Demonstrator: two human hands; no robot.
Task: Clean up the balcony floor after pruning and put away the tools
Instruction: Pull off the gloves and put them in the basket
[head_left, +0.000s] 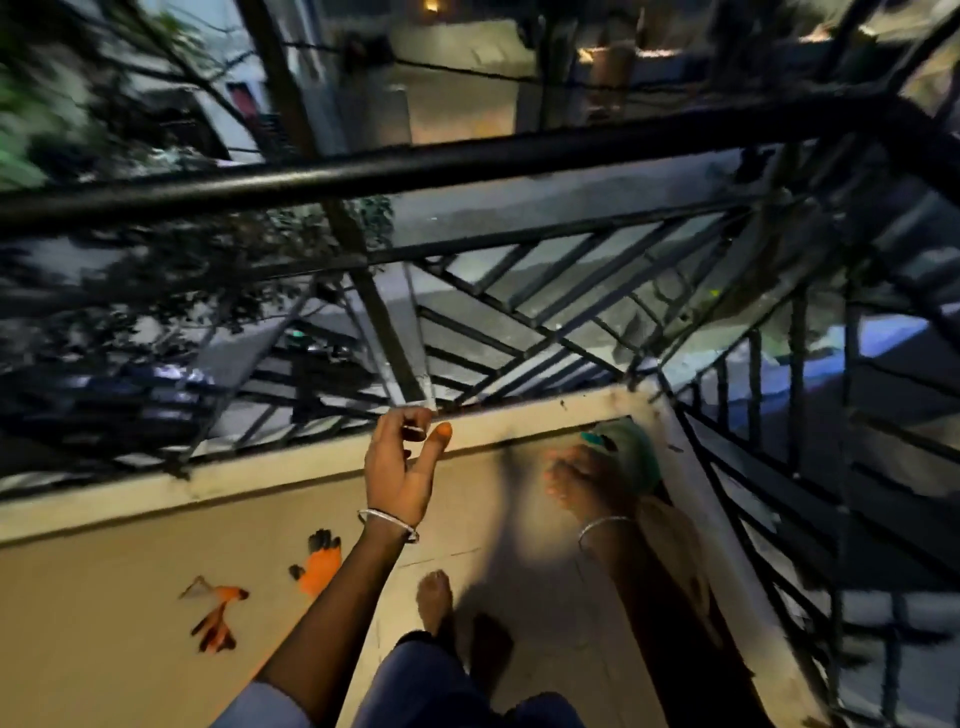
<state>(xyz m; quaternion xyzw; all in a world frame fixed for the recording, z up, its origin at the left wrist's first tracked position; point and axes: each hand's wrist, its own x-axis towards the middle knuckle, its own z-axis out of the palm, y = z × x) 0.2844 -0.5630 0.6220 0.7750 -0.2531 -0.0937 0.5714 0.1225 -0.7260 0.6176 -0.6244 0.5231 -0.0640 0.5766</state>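
My left hand (402, 462) is raised near the balcony's low ledge (291, 467), fingers loosely curled and thumb apart, with nothing plainly in it. My right hand (584, 480) is motion-blurred at the balcony corner, against a green bundle (631, 457) with a teal part; whether it grips the bundle is unclear. An orange-and-black glove (319, 564) lies on the floor left of my left forearm. Orange-handled pruning shears (215, 610) lie further left on the floor.
A black metal railing (467, 161) with slanted bars runs along the ledge and turns at the right corner. My bare foot (434, 597) stands on the beige floor (104, 623). A beige cloth (670, 525) hangs by my right forearm. Trees and a street lie below.
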